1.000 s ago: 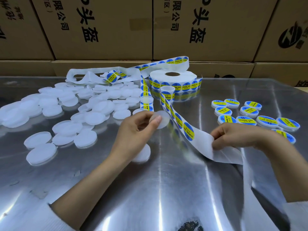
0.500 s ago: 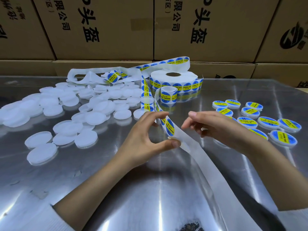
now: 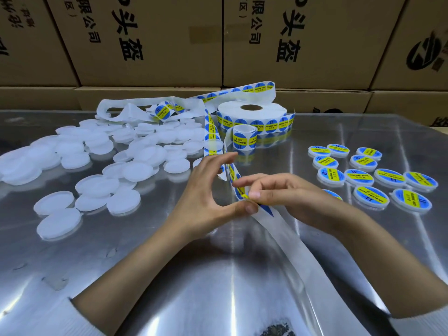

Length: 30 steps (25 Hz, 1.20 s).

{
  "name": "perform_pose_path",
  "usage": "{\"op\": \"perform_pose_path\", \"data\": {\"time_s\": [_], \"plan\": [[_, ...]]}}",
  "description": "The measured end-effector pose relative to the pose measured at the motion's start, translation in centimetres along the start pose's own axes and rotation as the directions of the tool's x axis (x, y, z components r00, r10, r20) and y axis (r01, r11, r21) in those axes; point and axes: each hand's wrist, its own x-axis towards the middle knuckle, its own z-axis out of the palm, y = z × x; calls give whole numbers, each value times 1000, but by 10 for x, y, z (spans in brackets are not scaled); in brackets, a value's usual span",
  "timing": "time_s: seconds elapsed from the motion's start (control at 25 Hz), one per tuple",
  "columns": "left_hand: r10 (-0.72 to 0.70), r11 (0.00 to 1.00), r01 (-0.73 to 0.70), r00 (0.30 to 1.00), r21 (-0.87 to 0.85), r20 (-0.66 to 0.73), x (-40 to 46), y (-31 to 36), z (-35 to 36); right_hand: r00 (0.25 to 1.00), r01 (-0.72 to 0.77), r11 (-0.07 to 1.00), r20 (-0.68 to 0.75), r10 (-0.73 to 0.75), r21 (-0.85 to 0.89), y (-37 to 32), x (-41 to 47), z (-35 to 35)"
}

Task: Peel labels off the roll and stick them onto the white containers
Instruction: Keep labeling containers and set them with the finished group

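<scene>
Just in front of the roll (image 3: 252, 115), my right hand (image 3: 286, 192) pinched a flimsy label (image 3: 244, 196) by its lifted edge; my left hand (image 3: 208, 197) pinched the limp backing strip (image 3: 291, 241).

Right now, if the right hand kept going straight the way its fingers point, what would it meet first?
The right hand points left, toward the left hand. Its fingers already pinch the label on the strip, so it would likely bump the left thumb first; depth is unclear.
</scene>
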Motion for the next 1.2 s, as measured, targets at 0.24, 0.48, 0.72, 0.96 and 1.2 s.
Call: {"op": "perform_pose_path", "data": {"time_s": [0.24, 0.48, 0.72, 0.96, 1.2], "plan": [[-80, 993, 75, 995, 95, 51, 4, -6, -6, 977, 23, 1000, -212, -21, 8, 12, 6, -8], [-73, 977, 44, 988, 207, 138, 4, -7, -8, 962, 41, 998, -271, -28, 42, 17, 9, -8], [-236, 889, 85, 927, 450, 292, 10, -23, -35, 972, 55, 998, -229, -57, -14, 17, 8, -4], [-436, 827, 143, 774, 544, 459, 8, -29, -52, 977, 52, 994, -201, -71, -99, 14, 5, -3], [-296, 892, 124, 886, 435, 355, 9, -29, -49, 961, 51, 998, -272, -55, -24, 10, 6, 3]]}}
